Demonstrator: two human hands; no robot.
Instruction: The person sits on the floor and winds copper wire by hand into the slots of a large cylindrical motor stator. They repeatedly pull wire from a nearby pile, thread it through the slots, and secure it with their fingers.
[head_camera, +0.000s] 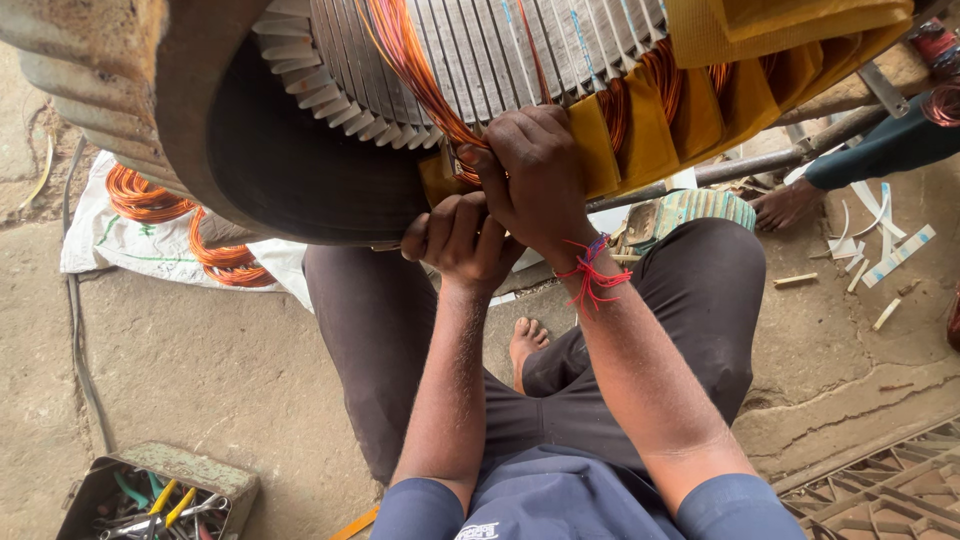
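White printed sack (150, 240) on floor

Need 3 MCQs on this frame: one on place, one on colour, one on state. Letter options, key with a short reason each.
1. Where does the open metal box of hand tools lie?
A. On the person's lap
B. On the concrete floor at lower left
C. Inside the stator

2. What colour is the thread band on the right wrist?
A. Red
B. Green
C. White

3. What are the two hands doing?
A. Hanging free
B. Holding pliers from the box
C. Pressed against the copper wire bundle at the rim of the large grey slotted motor stator

Key:
1 B, the box sits on the floor beside the left knee.
2 A, red strands hang from the wrist.
3 C, the right hand grips at the wire and the left hand is curled just beneath it.
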